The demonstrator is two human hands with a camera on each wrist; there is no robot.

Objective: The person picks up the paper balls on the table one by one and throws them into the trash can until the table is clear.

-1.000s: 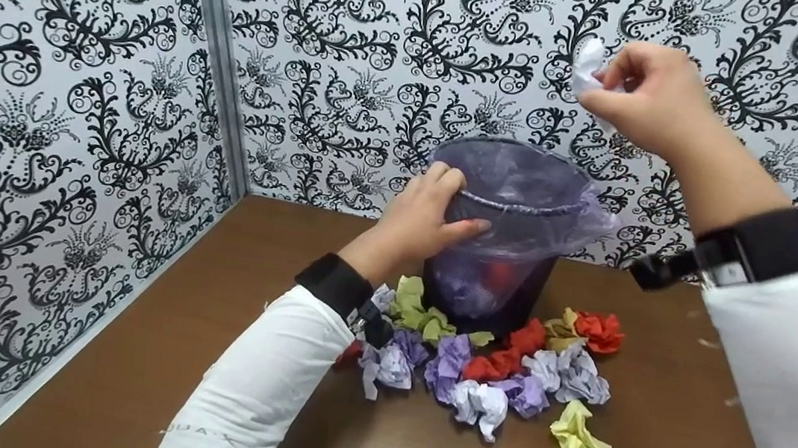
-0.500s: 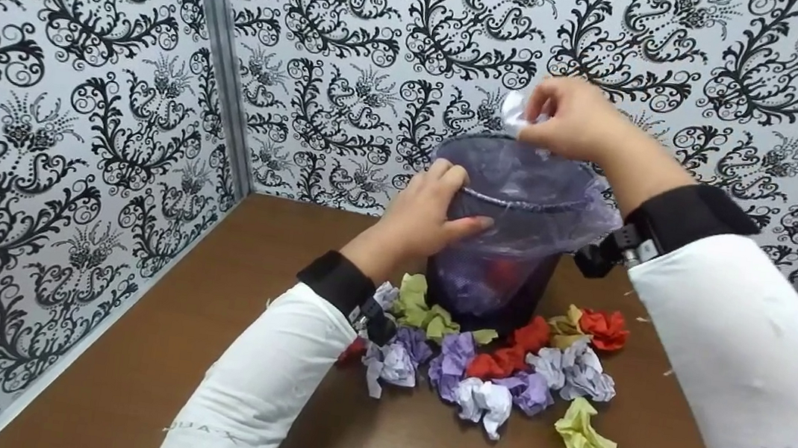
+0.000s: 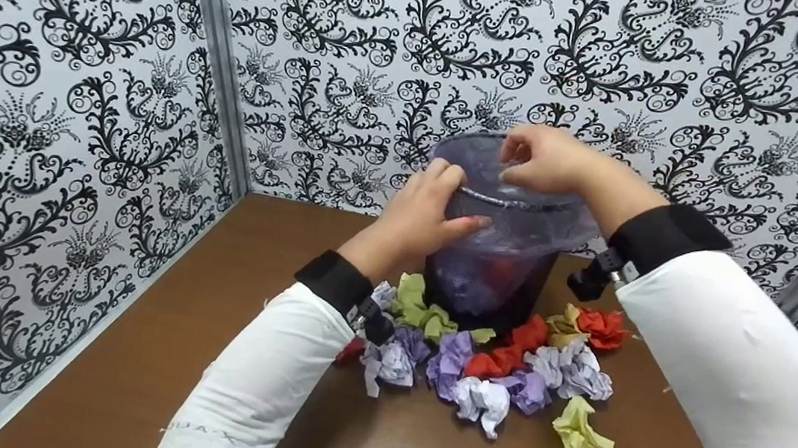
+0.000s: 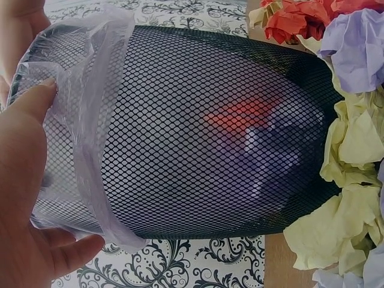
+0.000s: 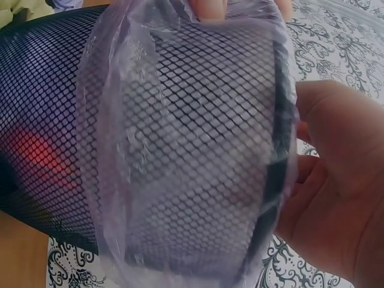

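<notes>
Judging by what lies loose, well short of finished: a yellow paper ball [image 3: 584, 446] nearest the front edge of the table [image 3: 126, 373], then a white one [image 3: 482, 403], then a band of purple, red, green and pale crumpled papers [image 3: 496, 359] heaped against the foot of the mesh bin [image 3: 496, 265], all yet to be picked up. Inside the bin, only a red wad [image 4: 243, 117] and a few pale ones visible through the mesh, so a small part done. Left hand [image 3: 419, 215] wrapped on the near side of the rim, thumb across the turned-over plastic liner [image 4: 90, 138], fingers over the edge, gripping bin and liner together. Right hand [image 3: 545, 158] beyond it, held over the mouth of the bin toward the back corner of the table, palm facing the rim, fingers loosely bent; nothing seen in it, though cannot tell for sure.
</notes>
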